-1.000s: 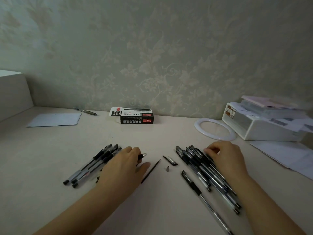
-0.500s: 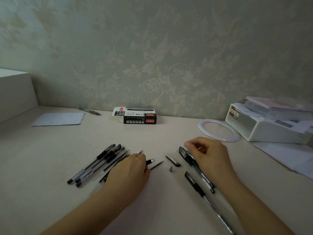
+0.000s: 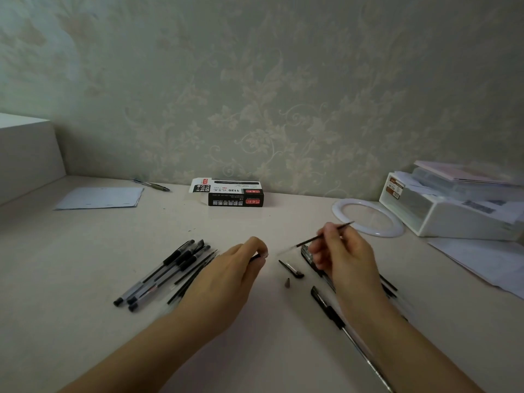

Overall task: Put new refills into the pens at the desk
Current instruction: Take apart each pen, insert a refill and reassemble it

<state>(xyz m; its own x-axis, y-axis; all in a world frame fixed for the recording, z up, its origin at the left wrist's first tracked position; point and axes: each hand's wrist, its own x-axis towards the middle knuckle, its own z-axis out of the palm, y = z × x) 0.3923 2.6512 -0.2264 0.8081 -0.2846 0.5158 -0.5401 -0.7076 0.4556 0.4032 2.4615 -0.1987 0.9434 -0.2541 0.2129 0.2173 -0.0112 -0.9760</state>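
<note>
Pinching a thin black refill (image 3: 323,236) between its fingers (image 3: 329,236), the right hand (image 3: 346,259) held it lifted above the bench (image 3: 85,251) in the head view. The refill's long axis ran from far right down to near left, its blurred near end aimed at the left hand (image 3: 232,276), just beside. The left hand's fingers were curled round a dark pen barrel (image 3: 255,256), mostly hidden, its open end apparently facing right. Insertion probably needed both axes aligned. A loose cap (image 3: 292,269) and metal tip (image 3: 287,283) lay between the hands.
</note>
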